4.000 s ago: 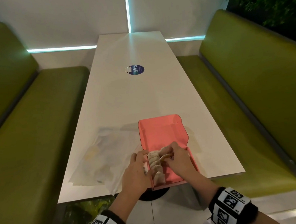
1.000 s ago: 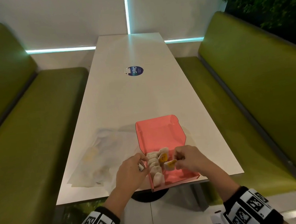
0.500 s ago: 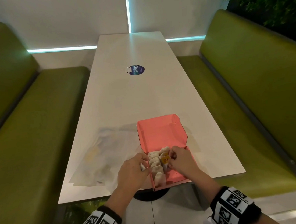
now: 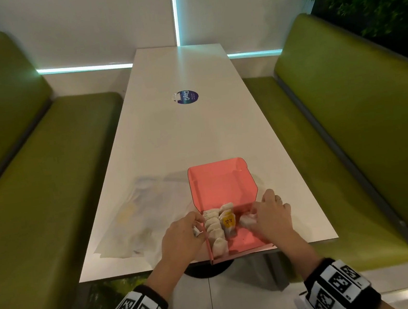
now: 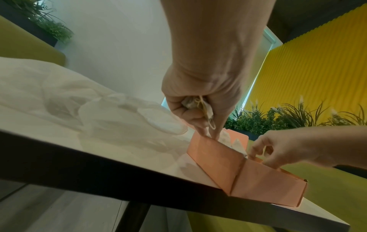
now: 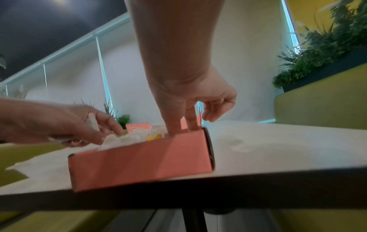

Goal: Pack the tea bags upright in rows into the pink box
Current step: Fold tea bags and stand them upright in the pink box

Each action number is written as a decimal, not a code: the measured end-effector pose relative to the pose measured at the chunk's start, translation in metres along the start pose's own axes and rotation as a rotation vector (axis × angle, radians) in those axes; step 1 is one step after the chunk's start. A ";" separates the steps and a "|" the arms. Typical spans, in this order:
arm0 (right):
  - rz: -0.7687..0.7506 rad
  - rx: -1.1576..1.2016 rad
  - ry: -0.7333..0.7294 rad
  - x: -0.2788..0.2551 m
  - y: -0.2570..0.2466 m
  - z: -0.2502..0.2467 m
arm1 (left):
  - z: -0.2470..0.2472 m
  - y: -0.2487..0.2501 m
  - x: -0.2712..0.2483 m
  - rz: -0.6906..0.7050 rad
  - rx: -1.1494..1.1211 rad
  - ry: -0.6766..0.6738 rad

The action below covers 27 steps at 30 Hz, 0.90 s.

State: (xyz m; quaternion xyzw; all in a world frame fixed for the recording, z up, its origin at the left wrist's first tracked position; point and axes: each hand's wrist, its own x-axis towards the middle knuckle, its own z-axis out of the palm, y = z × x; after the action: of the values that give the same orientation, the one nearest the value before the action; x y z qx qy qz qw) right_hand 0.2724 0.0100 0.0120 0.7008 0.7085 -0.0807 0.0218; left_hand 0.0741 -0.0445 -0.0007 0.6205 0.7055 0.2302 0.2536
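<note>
The pink box (image 4: 223, 190) is sitting at the near edge of the white worktop (image 4: 183, 136), its front wall overhanging that edge slightly and its lid standing open toward the far end. Inside, a row of tea bags (image 4: 214, 228) is standing upright along the left wall, and a second, shorter row is beginning beside it, led by a bag with a yellow tag (image 4: 229, 222).

The left hand (image 4: 183, 234) is resting at the box's left wall, its forefinger and thumb reaching down to the rim, while the other fingers are curling round a crumpled tea bag with a string (image 5: 195, 104) tucked in the palm. The right hand (image 4: 271, 216) is hovering over the right half of the box, its thumb and forefinger pinching a loose tea bag (image 4: 247, 220) just right of the yellow-tagged one; the remaining fingers are spreading out loosely above the right wall.

A crumpled clear plastic bag (image 4: 139, 216) is lying on the worktop to the left of the box, near the left edge. A round blue sticker (image 4: 187, 97) is showing farther up the middle of the worktop. Green benches (image 4: 37, 184) are flanking both long sides.
</note>
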 end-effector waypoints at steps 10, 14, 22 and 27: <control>0.024 0.575 -0.051 -0.002 0.010 -0.016 | -0.005 0.006 0.004 0.084 -0.060 0.075; -0.008 1.037 -0.388 -0.007 0.005 -0.038 | -0.005 0.016 0.006 0.235 -0.193 0.035; -0.137 1.034 -0.599 -0.012 -0.003 -0.042 | -0.001 0.030 0.006 0.312 -0.291 -0.082; -0.198 1.019 -0.539 -0.015 0.000 -0.039 | -0.001 0.026 0.004 0.203 -0.359 0.024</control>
State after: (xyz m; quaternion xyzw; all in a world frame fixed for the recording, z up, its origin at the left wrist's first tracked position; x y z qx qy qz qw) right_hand 0.2755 0.0010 0.0530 0.5081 0.6118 -0.5885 -0.1461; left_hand 0.0929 -0.0372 0.0162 0.6302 0.5901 0.3842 0.3271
